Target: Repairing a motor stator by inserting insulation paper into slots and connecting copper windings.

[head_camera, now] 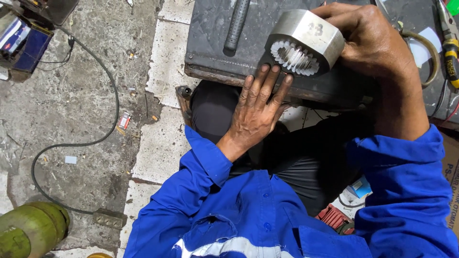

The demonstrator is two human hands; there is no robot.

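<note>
A metal block (308,36) with a toothed hollow in its underside was gripped from the far side by the right hand (370,43) and held tilted on the edge of a dark workbench (210,43). The left hand (256,112) was laid open and flat, its fingertips (275,71) touching the bench edge just below the block. A black handle (236,24) lay nearby on the bench.
</note>
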